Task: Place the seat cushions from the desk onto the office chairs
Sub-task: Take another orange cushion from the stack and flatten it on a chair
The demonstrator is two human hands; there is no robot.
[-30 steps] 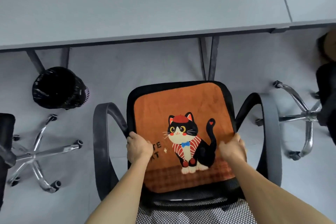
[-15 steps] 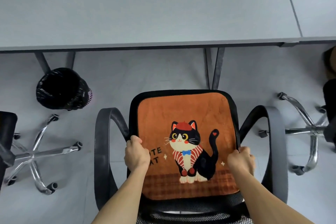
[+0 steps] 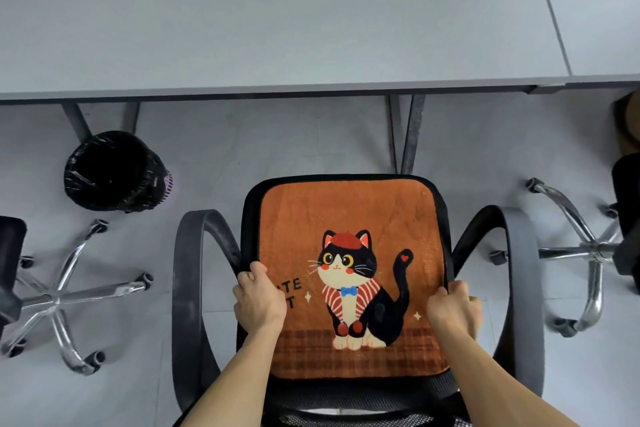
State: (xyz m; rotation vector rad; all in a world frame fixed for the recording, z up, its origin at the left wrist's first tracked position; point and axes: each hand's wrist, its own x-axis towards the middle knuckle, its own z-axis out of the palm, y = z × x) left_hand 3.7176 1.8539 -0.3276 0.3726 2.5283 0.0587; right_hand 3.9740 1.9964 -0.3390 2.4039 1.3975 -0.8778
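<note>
An orange seat cushion (image 3: 346,211) with a black-and-white cat in a red beret lies flat on the seat of a black office chair (image 3: 194,270) with curved armrests. My left hand (image 3: 258,298) grips the cushion's left edge, thumb on top. At the right edge my right hand (image 3: 452,310) holds the cushion, fingers curled over it. The grey desk (image 3: 277,17) spans the top of the view, with nothing on the part I see.
A black bin (image 3: 110,172) with a bag liner stands under the desk at the left. Chrome star bases of two other chairs sit at the left (image 3: 59,295) and right (image 3: 588,250). Desk legs (image 3: 405,135) stand just beyond the chair.
The cushion has slid forward and squared up on the seat. Both hands moved outward along with it and still hold its side edges.
</note>
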